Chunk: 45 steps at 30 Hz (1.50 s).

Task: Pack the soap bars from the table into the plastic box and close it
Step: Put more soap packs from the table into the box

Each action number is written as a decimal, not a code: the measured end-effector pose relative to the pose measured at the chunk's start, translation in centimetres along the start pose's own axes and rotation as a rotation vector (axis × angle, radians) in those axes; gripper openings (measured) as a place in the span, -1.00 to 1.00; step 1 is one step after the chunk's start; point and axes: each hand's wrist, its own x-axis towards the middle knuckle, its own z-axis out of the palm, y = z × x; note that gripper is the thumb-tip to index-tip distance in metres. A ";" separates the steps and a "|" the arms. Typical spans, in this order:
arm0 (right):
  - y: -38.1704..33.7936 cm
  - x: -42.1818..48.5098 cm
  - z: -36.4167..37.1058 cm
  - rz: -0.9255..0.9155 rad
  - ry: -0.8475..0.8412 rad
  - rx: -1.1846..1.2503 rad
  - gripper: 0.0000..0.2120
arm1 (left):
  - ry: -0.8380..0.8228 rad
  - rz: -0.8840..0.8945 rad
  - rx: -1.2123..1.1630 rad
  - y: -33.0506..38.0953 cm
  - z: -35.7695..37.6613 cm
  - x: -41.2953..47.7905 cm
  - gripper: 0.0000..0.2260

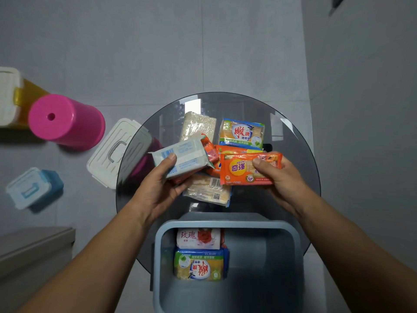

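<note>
Packing underway: my left hand [158,188] grips the white soap bar [180,160], right hand [285,177] the orange soap bar [246,169]. Next, I judge, lower both into the plastic box [291,229].

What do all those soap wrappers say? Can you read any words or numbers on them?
"KEON" and "奇强": orange bar in the right hand.
"雕牌" and "透明皂": yellow-green bar on the table.
"玫瑰": white bar in the box.
"雕牌", upside down: second yellow-green bar in the box.
Pale blue bar in the left hand: print blurred.
Barcode pack: digits too small.
</note>
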 end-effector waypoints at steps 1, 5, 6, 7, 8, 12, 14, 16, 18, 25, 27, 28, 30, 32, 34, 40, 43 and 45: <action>0.1 0.0 0.0 0.007 -0.006 0.004 -0.60 | -0.003 -0.002 -0.004 0.0 0.0 -0.1 -0.59; 0.1 -0.1 -0.1 0.033 0.009 0.005 -0.64 | -0.015 -0.008 -0.015 -0.2 -0.1 -0.2 -0.57; 0.1 -0.2 -0.2 0.039 0.023 0.016 -0.68 | -0.020 -0.008 -0.014 -0.2 -0.1 -0.2 -0.56; 0.2 -0.2 -0.3 0.048 0.040 0.038 -0.72 | -0.025 -0.006 -0.013 -0.3 -0.1 -0.3 -0.56; 0.2 -0.2 -0.3 0.060 0.055 0.066 -0.74 | -0.028 -0.005 -0.012 -0.3 0.0 -0.3 -0.56; 0.3 -0.1 -0.2 0.088 0.076 0.143 -0.66 | -0.026 -0.003 0.006 -0.4 0.2 -0.4 -0.62; 0.2 0.1 0.0 0.077 0.069 0.142 -0.64 | -0.033 0.002 0.012 -0.5 0.1 -0.4 -0.63; 0.2 0.2 0.2 0.062 0.059 0.117 -0.62 | -0.031 0.007 0.014 -0.5 -0.1 -0.4 -0.63; 0.3 0.4 0.2 0.050 0.058 0.084 -0.65 | -0.030 0.008 0.022 -0.5 -0.3 -0.4 -0.61; 0.6 0.3 0.1 0.039 0.058 0.049 -0.70 | -0.049 0.010 0.025 -0.5 -0.3 -0.6 -0.63; 0.5 -0.1 -0.2 0.039 0.053 0.040 -0.66 | -0.059 0.008 0.021 -0.5 -0.3 -0.9 -0.63; 0.4 -0.2 -0.3 0.041 0.053 0.037 -0.61 | -0.061 0.011 0.020 -0.5 -0.4 -1.0 -0.63; 0.1 -0.6 -0.8 0.039 0.053 0.042 -0.53 | -0.065 0.020 0.021 -0.4 -0.4 -1.4 -0.63; -0.2 -1.1 -1.5 0.031 0.058 0.042 -0.48 | -0.066 0.035 0.012 -0.3 -0.5 -1.7 -0.62; -0.6 -1.8 -2.1 0.021 0.058 0.039 -0.43 | -0.066 0.056 -0.011 -0.1 -0.6 -2.2 -0.62; -1.5 -5.9 -3.4 -0.025 0.014 0.040 -0.09 | -0.092 0.136 -0.022 0.8 -0.9 -5.5 -0.66; -1.7 -9.0 -3.5 -0.049 -0.010 0.049 0.02 | -0.111 0.164 0.014 0.9 -1.3 -7.3 -0.73; -1.7 -11.1 -3.3 -0.060 -0.033 0.057 -0.01 | -0.120 0.170 0.030 0.9 -1.6 -8.6 -0.78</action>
